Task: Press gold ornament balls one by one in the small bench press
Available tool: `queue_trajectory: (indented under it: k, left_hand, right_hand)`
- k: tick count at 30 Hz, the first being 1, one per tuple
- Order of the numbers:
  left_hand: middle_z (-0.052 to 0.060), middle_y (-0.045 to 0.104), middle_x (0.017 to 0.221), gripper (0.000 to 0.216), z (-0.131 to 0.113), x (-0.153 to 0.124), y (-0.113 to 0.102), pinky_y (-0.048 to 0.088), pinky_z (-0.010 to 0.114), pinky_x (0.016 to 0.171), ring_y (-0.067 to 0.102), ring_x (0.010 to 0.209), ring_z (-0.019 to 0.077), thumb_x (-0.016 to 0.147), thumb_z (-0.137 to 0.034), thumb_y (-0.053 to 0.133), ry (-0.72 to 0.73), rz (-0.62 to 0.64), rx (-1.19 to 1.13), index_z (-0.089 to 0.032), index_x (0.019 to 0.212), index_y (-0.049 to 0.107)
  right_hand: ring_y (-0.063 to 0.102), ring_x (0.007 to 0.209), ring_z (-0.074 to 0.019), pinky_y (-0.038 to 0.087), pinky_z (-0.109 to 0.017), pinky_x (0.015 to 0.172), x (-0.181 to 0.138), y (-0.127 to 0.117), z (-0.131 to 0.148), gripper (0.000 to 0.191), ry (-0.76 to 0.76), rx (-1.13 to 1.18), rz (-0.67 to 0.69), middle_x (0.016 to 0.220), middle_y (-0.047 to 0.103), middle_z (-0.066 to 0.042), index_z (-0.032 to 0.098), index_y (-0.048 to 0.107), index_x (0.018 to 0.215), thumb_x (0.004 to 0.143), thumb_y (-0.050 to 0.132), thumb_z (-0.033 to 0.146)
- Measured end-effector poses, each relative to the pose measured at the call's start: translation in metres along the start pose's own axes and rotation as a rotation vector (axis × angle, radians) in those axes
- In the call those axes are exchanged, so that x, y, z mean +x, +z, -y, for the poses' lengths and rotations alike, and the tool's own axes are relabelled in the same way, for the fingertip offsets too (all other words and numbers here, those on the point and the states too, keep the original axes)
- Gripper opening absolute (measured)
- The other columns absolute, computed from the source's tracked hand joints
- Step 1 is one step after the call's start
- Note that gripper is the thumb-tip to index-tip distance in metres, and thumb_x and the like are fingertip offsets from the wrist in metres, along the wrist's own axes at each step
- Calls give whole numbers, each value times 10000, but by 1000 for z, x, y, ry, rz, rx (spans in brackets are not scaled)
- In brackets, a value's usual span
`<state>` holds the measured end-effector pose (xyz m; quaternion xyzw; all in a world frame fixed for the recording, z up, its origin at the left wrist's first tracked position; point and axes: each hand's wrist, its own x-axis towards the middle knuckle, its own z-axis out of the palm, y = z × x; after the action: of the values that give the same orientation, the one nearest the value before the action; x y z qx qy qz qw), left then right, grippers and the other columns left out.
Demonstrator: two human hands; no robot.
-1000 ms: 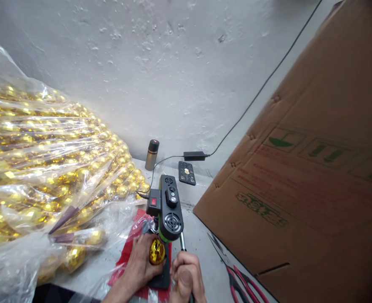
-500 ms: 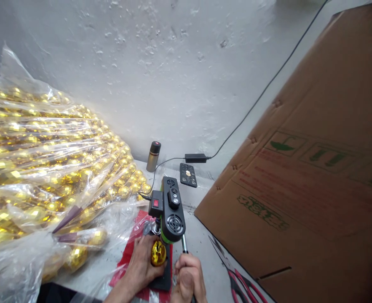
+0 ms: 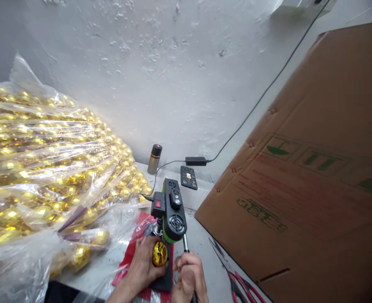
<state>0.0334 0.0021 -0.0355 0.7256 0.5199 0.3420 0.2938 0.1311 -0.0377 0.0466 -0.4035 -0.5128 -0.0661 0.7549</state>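
Pinching the gold faceted ball from its 9 o'clock side, the left hand curls fingers and thumb about it over the black base of a small machine. Whether the ball touches that base cannot be told. Just beside the ball, toward 1 o'clock, stands the machine's black head, with round vents and a red switch. At 4 o'clock, the right hand is closed in a fist around the lower end of a metal lever. A red sheet lies under the base.

Farther out, at 12 o'clock, a dark-capped bottle stands upright near the wall. Toward 1 o'clock a phone lies just beside a black power adapter, whose cable climbs toward 2 o'clock. There too a cardboard box leans, with red-handled scissors near its lower edge at 3 o'clock. Toward 10 o'clock spreads a clear plastic bag full of similar gold balls.
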Motion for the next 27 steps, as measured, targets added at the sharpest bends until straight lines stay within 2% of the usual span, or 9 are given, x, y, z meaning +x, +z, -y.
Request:
queue_trajectory:
  k: [3, 9, 13, 18, 23, 27]
  left_hand:
    - [124, 776, 1128, 547, 1, 0, -1, 516, 537, 971, 711, 1061, 375, 667, -243, 760, 9, 9, -13, -197, 1208, 698]
    - [116, 773, 1130, 531, 1, 0, 3, 513, 518, 982, 692, 1067, 360, 670, -222, 748, -5, 5, 6, -202, 1198, 698]
    - [116, 773, 1130, 544, 4, 0, 9, 529, 507, 968, 688, 1082, 373, 651, -238, 780, -27, -21, 8, -202, 1189, 706]
    - [126, 773, 1136, 572, 5, 2, 11, 527, 506, 978, 696, 1085, 377, 650, -247, 799, -9, -34, -3, -201, 1213, 710]
    - [114, 765, 1130, 590, 6, 3, 10, 523, 492, 953, 680, 1074, 374, 631, -275, 826, -39, -13, -4, -221, 1208, 716]
    - [110, 762, 1131, 577, 5, 3, 10, 527, 484, 945, 683, 1069, 369, 637, -281, 828, -55, -2, -14, -225, 1201, 717]
  right_hand:
    - [511, 557, -90, 504, -280, 833, -1, -2, -2, 415, 0, 6, 9, 666, 533, 68, 222, 469, 661, 1074, 484, 259]
    - [515, 550, -109, 490, -291, 748, -6, -2, -6, 423, 39, 29, -21, 659, 545, 50, 224, 474, 637, 1057, 503, 269]
    - [518, 539, -104, 490, -305, 752, -8, 0, -11, 432, 57, 39, -50, 655, 546, 50, 218, 464, 622, 1048, 511, 275]
    - [513, 556, -116, 419, -281, 622, -18, 1, -14, 460, 74, 19, -65, 661, 552, 35, 213, 446, 621, 1060, 517, 332]
    - [512, 634, -144, 418, -306, 665, -30, 4, -17, 467, 69, 8, -62, 698, 549, 22, 218, 454, 633, 1082, 477, 343]
    - [509, 628, -150, 412, -308, 649, -35, 7, -20, 468, 27, 16, -60, 713, 573, 17, 221, 498, 634, 1061, 529, 409]
